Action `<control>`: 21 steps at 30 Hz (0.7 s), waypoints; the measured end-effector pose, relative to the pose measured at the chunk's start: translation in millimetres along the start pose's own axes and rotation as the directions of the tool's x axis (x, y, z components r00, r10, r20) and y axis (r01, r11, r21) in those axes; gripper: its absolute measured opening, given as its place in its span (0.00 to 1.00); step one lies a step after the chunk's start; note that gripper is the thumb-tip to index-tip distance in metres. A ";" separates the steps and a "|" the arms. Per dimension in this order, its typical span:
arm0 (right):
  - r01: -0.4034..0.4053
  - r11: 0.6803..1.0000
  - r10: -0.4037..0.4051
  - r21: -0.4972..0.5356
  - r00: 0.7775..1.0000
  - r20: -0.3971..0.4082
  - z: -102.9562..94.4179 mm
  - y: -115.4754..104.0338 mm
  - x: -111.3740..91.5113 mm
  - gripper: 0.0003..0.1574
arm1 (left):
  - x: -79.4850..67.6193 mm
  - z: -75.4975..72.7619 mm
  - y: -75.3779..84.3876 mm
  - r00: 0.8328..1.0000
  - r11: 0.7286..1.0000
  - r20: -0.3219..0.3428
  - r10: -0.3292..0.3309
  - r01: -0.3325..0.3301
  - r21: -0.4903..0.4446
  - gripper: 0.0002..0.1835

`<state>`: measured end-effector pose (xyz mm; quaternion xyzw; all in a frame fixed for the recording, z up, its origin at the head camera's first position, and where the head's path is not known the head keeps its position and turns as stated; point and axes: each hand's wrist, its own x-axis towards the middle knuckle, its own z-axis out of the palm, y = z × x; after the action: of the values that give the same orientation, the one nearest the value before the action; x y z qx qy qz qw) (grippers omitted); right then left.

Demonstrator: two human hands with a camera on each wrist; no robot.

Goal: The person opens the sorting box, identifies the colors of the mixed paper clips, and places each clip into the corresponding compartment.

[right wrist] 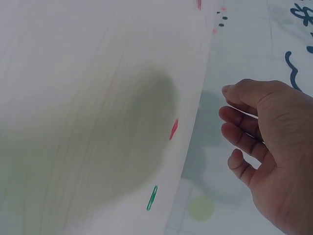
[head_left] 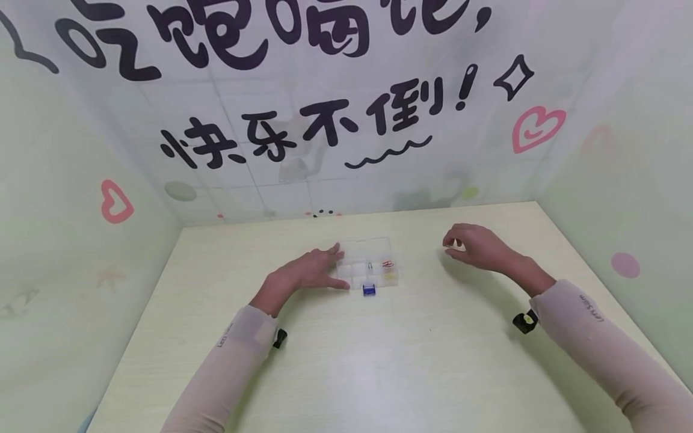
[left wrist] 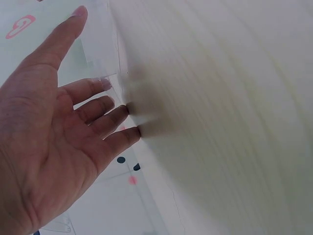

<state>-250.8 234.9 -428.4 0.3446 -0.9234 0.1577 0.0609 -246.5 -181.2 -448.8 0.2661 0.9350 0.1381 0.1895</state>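
A clear plastic compartment box [head_left: 357,248] lies on the table with a blue piece [head_left: 369,290] at its front edge. Inside it are red paper clips [head_left: 387,264], a dark clip [head_left: 370,266] and something yellow [head_left: 390,276]. My left hand [head_left: 314,269] rests along the box's left side, thumb near the front corner, fingers extended toward the back. Off to the right, my right hand [head_left: 479,248] hovers over the table with loosely bent fingers and nothing visible between them. The right wrist view shows a red paper clip [right wrist: 174,129] and a green paper clip [right wrist: 152,198] lying on the table.
The pale wooden table [head_left: 346,373] is bounded by a printed back wall [head_left: 335,186] and side walls. Another red piece [right wrist: 199,4] shows at the top of the right wrist view. Black straps with small devices are worn at both wrists.
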 end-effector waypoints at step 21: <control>-0.111 0.993 0.112 -0.041 0.993 0.021 -9.9 48.9 -29.4 0.09 | -0.4 2.9 0.7 1.000 1.000 -0.013 -0.017 0.018 0.002 0.54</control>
<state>-260.7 291.1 -437.8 0.2930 -0.9448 0.1387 0.0480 -244.6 -180.4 -451.0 0.2572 0.9386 0.1372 0.1844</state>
